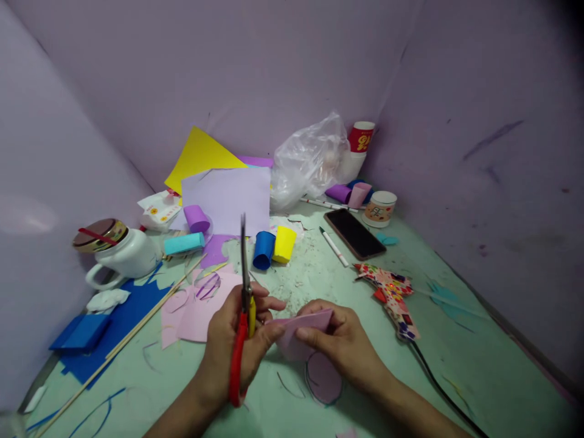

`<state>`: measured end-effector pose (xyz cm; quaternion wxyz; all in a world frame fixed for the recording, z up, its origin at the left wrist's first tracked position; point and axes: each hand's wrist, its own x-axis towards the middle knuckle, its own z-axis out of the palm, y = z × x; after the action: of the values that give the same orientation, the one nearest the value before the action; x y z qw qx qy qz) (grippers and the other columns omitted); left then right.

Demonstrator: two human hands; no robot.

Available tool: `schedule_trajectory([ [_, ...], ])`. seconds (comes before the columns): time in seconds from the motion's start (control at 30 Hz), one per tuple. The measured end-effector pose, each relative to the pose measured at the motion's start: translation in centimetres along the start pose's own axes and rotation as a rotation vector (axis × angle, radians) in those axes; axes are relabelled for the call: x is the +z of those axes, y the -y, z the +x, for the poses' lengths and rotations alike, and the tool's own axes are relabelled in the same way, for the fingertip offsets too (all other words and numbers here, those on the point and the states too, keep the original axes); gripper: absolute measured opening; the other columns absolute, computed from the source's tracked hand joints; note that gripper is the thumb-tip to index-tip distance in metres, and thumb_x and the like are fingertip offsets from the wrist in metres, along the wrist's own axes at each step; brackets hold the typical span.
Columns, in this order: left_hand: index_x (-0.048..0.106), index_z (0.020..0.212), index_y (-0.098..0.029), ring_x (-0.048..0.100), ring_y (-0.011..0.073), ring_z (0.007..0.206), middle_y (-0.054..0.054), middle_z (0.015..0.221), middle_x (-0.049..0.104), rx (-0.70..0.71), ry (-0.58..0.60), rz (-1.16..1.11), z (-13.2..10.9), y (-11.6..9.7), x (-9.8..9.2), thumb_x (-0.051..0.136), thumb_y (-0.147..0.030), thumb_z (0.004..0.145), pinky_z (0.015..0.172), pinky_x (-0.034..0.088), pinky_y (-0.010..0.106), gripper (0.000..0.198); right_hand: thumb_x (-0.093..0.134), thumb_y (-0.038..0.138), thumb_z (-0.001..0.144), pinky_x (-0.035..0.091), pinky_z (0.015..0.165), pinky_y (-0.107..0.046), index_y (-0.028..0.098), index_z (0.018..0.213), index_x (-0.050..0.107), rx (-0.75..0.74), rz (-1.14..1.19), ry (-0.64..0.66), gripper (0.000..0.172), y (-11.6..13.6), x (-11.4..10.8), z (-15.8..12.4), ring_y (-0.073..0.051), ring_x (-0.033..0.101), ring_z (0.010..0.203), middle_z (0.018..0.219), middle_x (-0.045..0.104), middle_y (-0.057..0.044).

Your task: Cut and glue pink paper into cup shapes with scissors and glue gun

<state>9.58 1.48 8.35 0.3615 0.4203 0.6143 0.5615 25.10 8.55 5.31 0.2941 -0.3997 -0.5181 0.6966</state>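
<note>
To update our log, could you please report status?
Left fingers: pinching pink paper, scissors in same hand. Right fingers: pinching paper. Pink circle: lying close by.

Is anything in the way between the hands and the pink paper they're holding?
Nothing visible: the left hand and right hand both touch the pink paper directly. The red-handled scissors are at the left hand, not between.

From my head, the single camera faces forward and down across the counter [502, 389], my hands [344, 331] close, nearer than the phone [354, 233], the wall [255, 73] beyond it.
</note>
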Motion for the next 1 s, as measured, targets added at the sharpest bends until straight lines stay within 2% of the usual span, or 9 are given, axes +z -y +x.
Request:
schedule_trajectory([
  [0.1, 0.048, 0.09, -0.023, 0.064, 0.0111, 0.067, -0.005, 0.071, 0.065, -0.003, -0.038, 0.014, -0.3, 0.7, 0.5, 0.067, -0.018, 0.074, 0.063, 0.052, 0.021, 0.025, 0.083, 0.032, 0.052, 0.04, 0.05, -0.023, 0.014, 0.063, 0.067, 0.071, -0.005, 0.004, 0.026, 0.2, 0.0, 0.0, -0.011, 0.05, 0.052, 0.057, 0.061, 0.002],
  [0.23, 0.044, 0.088, -0.024, 0.062, 0.0117, 0.064, -0.006, 0.068, 0.061, 0.03, -0.135, -0.026, -0.5, 1.5, 1.4, 0.063, -0.012, 0.072, 0.061, 0.052, 0.023, 0.027, 0.087, 0.032, 0.048, 0.039, 0.048, -0.021, 0.013, 0.062, 0.071, 0.162, 0.078, 0.128, 0.028, 0.2, -0.2, 0.2, -0.009, 0.048, 0.049, 0.054, 0.061, 0.002],
  [0.37, 0.047, 0.091, -0.024, 0.061, 0.0114, 0.059, -0.006, 0.066, 0.06, 0.049, -0.148, 0.138, -0.4, 0.8, 1.2, 0.062, -0.025, 0.078, 0.058, 0.05, 0.023, 0.02, 0.085, 0.031, 0.053, 0.042, 0.05, -0.022, 0.012, 0.063, 0.074, 0.188, 0.145, 0.102, 0.024, -0.2, -0.8, 0.5, -0.009, 0.051, 0.048, 0.052, 0.063, 0.002],
  [0.47, 0.055, 0.099, -0.024, 0.059, 0.0111, 0.054, -0.006, 0.06, 0.059, 0.043, -0.141, 0.372, -0.1, -0.5, -0.7, 0.055, -0.037, 0.086, 0.054, 0.047, 0.021, 0.018, 0.085, 0.029, 0.052, 0.046, 0.053, -0.024, 0.012, 0.066, 0.075, 0.168, 0.178, 0.075, 0.024, -0.2, -1.4, 0.7, -0.01, 0.055, 0.049, 0.054, 0.065, 0.001],
  [0.53, 0.058, 0.103, -0.026, 0.058, 0.0117, 0.054, -0.006, 0.061, 0.06, 0.113, -0.066, 0.608, 0.0, -0.9, -2.6, 0.052, -0.039, 0.087, 0.055, 0.047, 0.022, 0.021, 0.084, 0.027, 0.053, 0.047, 0.054, -0.025, 0.013, 0.066, 0.076, 0.157, 0.195, 0.06, 0.022, -0.1, -1.9, 0.7, -0.011, 0.056, 0.05, 0.055, 0.065, 0.001],
  [0.63, 0.061, 0.11, -0.028, 0.062, 0.0166, 0.061, -0.002, 0.071, 0.066, 0.129, 0.198, 0.852, -0.3, -0.6, -5.3, 0.049, -0.039, 0.087, 0.057, 0.05, 0.025, 0.028, 0.083, 0.024, 0.055, 0.047, 0.054, -0.023, 0.013, 0.068, 0.077, 0.147, 0.207, 0.062, 0.019, 0.1, -2.2, 0.7, -0.01, 0.057, 0.051, 0.056, 0.067, 0.0],
  [0.77, 0.061, 0.12, -0.03, 0.067, 0.0277, 0.093, 0.004, 0.104, 0.073, 0.079, 0.189, 0.926, -1.2, 0.8, -7.9, 0.045, -0.039, 0.083, 0.073, 0.056, 0.034, 0.041, 0.083, 0.024, 0.054, 0.048, 0.052, -0.022, 0.014, 0.067, 0.077, 0.14, 0.208, 0.093, 0.018, 0.2, -2.3, 0.6, -0.009, 0.057, 0.048, 0.055, 0.068, 0.0],
  [0.9, 0.059, 0.125, -0.034, 0.064, 0.0265, 0.108, 0.001, 0.123, 0.068, 0.044, 0.388, 0.987, -1.5, 1.2, -10.0, 0.042, -0.032, 0.084, 0.088, 0.053, 0.034, 0.045, 0.084, 0.025, 0.054, 0.049, 0.052, -0.022, 0.015, 0.066, 0.078, 0.128, 0.208, 0.121, 0.016, 0.0, -2.2, 0.6, -0.01, 0.059, 0.049, 0.056, 0.07, 0.0],
  [1.0, 0.053, 0.133, -0.033, 0.061, 0.0263, 0.115, 0.002, 0.131, 0.063, 0.047, 0.494, 1.075, -1.6, 0.9, -10.4, 0.037, -0.025, 0.085, 0.095, 0.051, 0.039, 0.05, 0.084, 0.025, 0.056, 0.049, 0.053, -0.022, 0.017, 0.066, 0.079, 0.113, 0.21, 0.128, 0.014, -0.1, -2.1, 0.5, -0.009, 0.059, 0.049, 0.057, 0.071, 0.0],
])
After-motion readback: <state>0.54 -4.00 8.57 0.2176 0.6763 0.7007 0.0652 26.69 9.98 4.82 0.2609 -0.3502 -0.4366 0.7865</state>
